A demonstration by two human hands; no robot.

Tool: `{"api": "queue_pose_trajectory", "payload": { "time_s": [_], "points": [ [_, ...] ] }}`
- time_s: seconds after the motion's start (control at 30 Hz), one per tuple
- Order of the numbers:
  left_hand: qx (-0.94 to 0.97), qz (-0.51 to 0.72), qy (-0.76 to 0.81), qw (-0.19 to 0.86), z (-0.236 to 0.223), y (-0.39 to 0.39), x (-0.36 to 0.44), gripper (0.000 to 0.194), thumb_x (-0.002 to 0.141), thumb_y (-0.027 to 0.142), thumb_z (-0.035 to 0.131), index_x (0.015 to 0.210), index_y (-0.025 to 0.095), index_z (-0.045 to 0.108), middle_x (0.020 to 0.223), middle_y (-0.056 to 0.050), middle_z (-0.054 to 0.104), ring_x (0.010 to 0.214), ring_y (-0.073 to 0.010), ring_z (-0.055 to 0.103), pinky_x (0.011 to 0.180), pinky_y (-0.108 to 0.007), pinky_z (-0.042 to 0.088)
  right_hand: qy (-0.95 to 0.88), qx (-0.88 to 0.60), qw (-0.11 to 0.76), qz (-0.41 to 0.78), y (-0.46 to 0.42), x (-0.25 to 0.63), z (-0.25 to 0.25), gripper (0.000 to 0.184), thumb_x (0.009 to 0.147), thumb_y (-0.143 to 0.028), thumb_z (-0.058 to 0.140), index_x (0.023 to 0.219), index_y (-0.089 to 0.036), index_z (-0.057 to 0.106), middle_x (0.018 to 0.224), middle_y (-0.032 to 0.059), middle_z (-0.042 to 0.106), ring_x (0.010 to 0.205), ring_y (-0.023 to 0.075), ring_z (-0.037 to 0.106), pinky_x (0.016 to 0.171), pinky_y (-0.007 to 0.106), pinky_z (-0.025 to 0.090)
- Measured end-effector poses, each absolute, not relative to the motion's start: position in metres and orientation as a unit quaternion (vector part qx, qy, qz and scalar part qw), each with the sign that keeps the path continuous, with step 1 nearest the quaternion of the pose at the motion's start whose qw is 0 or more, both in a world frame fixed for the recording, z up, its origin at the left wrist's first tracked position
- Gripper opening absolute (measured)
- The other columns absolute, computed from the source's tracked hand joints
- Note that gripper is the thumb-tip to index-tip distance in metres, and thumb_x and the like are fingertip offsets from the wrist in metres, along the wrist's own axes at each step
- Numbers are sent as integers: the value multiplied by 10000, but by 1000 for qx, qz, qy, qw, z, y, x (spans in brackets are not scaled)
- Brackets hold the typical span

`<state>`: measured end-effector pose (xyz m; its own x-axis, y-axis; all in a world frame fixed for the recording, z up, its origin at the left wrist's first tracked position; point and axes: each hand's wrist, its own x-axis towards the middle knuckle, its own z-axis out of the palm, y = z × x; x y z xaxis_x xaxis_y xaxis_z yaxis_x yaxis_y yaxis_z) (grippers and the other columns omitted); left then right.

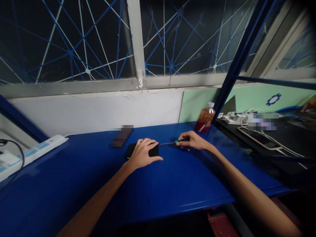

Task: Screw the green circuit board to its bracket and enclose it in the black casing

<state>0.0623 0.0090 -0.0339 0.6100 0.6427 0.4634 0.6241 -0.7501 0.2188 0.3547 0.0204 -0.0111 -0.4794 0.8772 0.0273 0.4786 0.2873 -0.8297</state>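
Note:
My left hand (143,154) lies over a flat black object (154,150) on the blue table, fingers stretched across its top and thumb pointing out to the right. The hand covers much of the object, and I cannot make out its exact kind; a small yellow spot shows at its near left edge. In my right hand (192,141) is a screwdriver (168,143) with a green and dark handle, the fingers closed round that handle. Its thin metal shaft points left, the tip at or very near the right edge of the black object.
The blue table (158,194) meets a wall under the windows. A blurred-out dark item (122,136) lies behind my left hand. A drink bottle (205,118) stands at the back right. Left is a white power strip (46,149); on a black surface at right lies a phone (259,139) among cables.

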Motion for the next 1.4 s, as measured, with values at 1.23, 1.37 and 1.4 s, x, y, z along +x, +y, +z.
{"api": "queue_pose_trajectory", "payload": {
  "time_s": [1.23,1.37,1.4],
  "points": [
    [909,233,346,4,-43,13,60,659,734,677,594,1229,242,590,1217,-93,610,1123,-302,512,927,-480,355,-805,-467,227,286,28,346,-30,448,854,-570,485,791,-158,652,630,1,581,534,110,453,507,243,315],
    [909,233,346,5,-43,13,60,653,734,677,594,1233,257,591,1221,-93,608,1121,-311,513,920,-484,361,-818,-464,216,261,31,352,-30,391,806,-545,573,837,-174,693,700,15,626,600,130,498,562,255,344],
    [909,233,347,5,-43,13,60,651,734,676,595,1232,257,593,1219,-94,610,1121,-313,514,919,-483,363,-820,-465,218,253,32,352,-31,383,776,-545,611,831,-177,699,722,19,633,617,135,507,574,258,351]
  ]
}}
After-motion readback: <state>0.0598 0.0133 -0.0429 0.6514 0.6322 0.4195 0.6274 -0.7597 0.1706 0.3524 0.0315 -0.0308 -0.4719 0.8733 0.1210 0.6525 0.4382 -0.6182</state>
